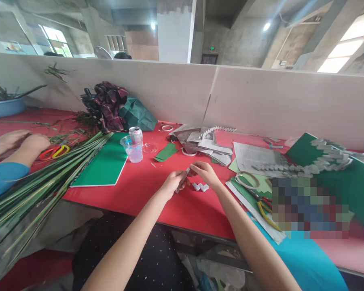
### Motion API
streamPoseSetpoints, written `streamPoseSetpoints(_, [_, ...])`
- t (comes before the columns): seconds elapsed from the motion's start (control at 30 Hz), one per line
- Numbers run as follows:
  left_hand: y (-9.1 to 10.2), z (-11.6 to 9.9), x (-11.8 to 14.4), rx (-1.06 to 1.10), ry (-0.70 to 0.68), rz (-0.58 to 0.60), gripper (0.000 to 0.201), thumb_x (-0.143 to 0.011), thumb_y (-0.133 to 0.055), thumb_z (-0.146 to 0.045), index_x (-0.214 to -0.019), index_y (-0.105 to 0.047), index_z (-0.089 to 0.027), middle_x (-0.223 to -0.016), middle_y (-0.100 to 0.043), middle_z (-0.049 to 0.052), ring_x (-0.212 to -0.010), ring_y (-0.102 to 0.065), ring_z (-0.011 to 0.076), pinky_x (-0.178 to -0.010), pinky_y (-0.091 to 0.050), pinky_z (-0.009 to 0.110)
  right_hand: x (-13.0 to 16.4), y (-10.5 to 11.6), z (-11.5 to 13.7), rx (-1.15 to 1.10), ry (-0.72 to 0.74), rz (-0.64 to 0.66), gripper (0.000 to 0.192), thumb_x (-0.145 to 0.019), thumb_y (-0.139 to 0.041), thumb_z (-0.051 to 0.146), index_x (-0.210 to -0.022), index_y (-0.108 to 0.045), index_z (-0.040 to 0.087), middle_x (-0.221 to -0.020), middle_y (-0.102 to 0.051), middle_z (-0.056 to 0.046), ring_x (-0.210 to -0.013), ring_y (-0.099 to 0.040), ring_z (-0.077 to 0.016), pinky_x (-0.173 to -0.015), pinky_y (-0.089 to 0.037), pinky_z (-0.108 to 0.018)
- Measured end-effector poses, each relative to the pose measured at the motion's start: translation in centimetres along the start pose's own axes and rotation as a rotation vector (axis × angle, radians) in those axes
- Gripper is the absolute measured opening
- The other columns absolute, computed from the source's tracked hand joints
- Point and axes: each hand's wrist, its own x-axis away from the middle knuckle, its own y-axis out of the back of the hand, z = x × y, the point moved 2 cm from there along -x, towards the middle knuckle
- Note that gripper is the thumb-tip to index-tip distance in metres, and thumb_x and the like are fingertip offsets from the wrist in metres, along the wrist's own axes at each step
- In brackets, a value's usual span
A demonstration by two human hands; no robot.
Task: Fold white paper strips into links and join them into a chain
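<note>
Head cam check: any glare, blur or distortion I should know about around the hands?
Head view: even daylight, with blown-out windows top right; wide-angle bending at the edges; a pixelated block hides things right of the hands; left hand and right hand are sharp, pinching a small folded paper piece.

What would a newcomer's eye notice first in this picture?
First, the two hands, left hand and right hand, pinching a small folded paper piece above the red table. Next, the long green leaves lying at the left, beside a green sheet.
</note>
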Motion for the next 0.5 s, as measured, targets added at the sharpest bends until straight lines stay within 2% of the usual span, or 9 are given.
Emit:
streamPoseSetpoints(0.13, [-0.21, -0.07, 0.07, -0.113, -0.031, -0.007, 0.041, -0.081, -0.054, -0.05, -0.093, -0.065, -0.013, -0.059, -0.059, 0.001, -0.04, -0.04, 0.0063, -0.035, -0.02, 0.019, 0.11, -0.08, 0.04, 0.03, 0.003, 0.015, 0.03, -0.079, -0.057, 0.045, -0.073, -0.063, 0.017, -0.068, -0.066, -0.004, -0.064, -0.059, -0.0155, -0.061, -0.045, -0.026])
streamPoseSetpoints(0.33, [-0.55, 0.0, -0.08, -0.227, -0.115, -0.013, 0.039, -0.085, -0.048, -0.045, -0.093, -0.066, -0.012, -0.059, -0.063, 0.003, -0.04, -0.045, 0.0076, -0.04, -0.03, 0.019, 0.08, -0.28, -0.24, 0.066, 0.043, 0.014, 0.023, -0.079, -0.056, 0.036, -0.068, -0.063, 0.017, -0.062, -0.061, -0.001, -0.06, -0.055, -0.0141, -0.059, -0.043, -0.025])
streamPoseSetpoints(0.5, [-0.64, -0.1, -0.12, -0.236, -0.112, -0.034, 0.039, -0.083, -0.052, -0.044, -0.095, -0.067, -0.011, -0.064, -0.068, 0.006, -0.042, -0.051, 0.0101, -0.042, -0.036, 0.021, 0.03, -0.39, -0.3, 0.07, 0.06, 0.004, 0.02, -0.079, -0.055, 0.031, -0.067, -0.062, 0.017, -0.064, -0.063, -0.001, -0.062, -0.057, -0.0145, -0.061, -0.043, -0.025])
